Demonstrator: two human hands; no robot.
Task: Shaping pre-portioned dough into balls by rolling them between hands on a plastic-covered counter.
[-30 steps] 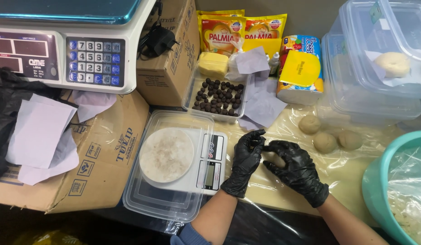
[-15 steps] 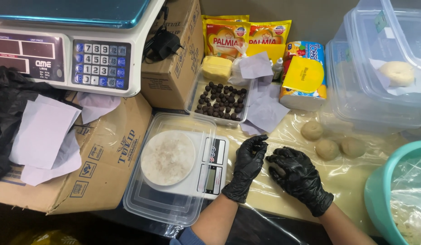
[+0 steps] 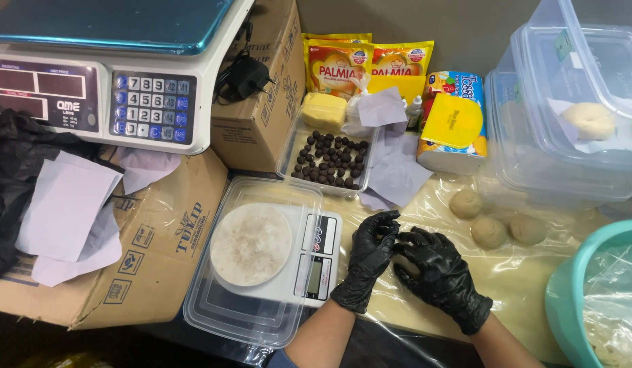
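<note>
Gloved hands (image 3: pixel 411 262) together; kitchen scale (image 3: pixel 278 255) left, dough balls (image 3: pixel 489 219) right.

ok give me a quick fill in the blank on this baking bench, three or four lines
1. Both hands wear ____ gloves.
2. The clear tray behind the small kitchen scale holds small dark ____.
3. ____ dough balls lie on the plastic-covered table.
4. The bowl at the right edge is ____ in colour.

Missing words: black; balls; three; teal
</note>
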